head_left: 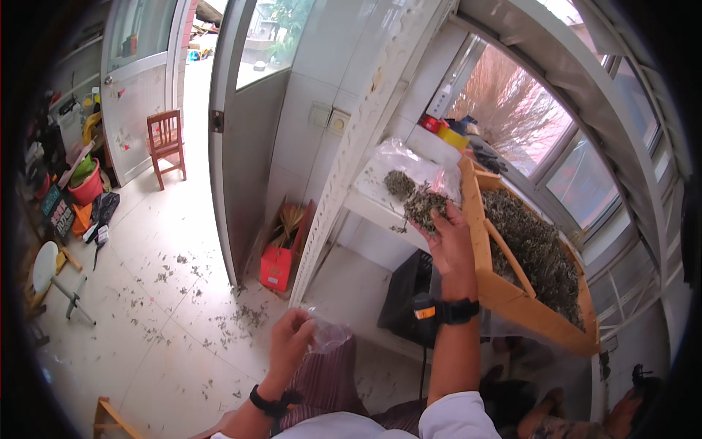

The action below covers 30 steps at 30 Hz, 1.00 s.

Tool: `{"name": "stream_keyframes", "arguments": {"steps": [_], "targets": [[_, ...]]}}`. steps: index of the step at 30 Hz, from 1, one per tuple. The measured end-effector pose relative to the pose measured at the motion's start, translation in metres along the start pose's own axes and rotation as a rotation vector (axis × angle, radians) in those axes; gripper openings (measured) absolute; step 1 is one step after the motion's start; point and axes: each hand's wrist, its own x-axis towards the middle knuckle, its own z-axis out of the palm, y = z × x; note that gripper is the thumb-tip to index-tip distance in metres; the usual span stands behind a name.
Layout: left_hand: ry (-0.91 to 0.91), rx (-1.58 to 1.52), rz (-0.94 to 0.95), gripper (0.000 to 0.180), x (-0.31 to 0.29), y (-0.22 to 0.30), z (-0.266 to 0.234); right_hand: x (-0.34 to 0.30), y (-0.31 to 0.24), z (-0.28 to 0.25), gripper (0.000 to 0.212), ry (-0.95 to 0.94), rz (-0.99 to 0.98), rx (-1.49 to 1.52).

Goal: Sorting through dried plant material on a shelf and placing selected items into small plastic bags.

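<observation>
In my right hand (452, 245) is a clump of dried grey-green herbs (423, 208), held at the edge of a white shelf (380, 210). Behind it a smaller heap of the same herbs (398, 183) lies on the shelf, beside crumpled clear plastic (428, 162). My left hand (289, 338), low above my lap, pinches a small clear plastic bag (330, 336); its contents, if any, cannot be made out. To the right of my right hand stands a tilted wooden tray (477, 219), filled with loose dried herbs (526, 234).
Herb bits (245, 318) litter the tiled floor. A metal shelf post (333, 197) rises between my hands and the door (252, 146). A red box (276, 267) stands at its foot. Far left are a small wooden chair (166, 146) and a pink pot (88, 186). Another person's arm (541, 417) shows lower right.
</observation>
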Motion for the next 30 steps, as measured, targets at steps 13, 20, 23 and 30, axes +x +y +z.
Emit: {"name": "stream_keyframes", "arguments": {"steps": [13,20,23,30], "targets": [[-0.251,0.083,-0.103,0.007,-0.04,-0.02,0.066,-0.187,0.041,-0.048,0.032,-0.077,0.246,0.082],[-0.37,0.162,-0.173,0.009,-0.076,-0.044,0.086,-0.261,0.051,-0.072,0.03,0.042,0.296,-0.029],[-0.372,0.183,-0.18,0.01,-0.084,-0.05,0.091,-0.279,0.072,-0.083,0.031,0.078,0.302,-0.041],[-0.389,0.187,-0.163,0.009,-0.089,-0.056,0.088,-0.29,0.087,-0.091,0.032,0.089,0.333,-0.044]]}}
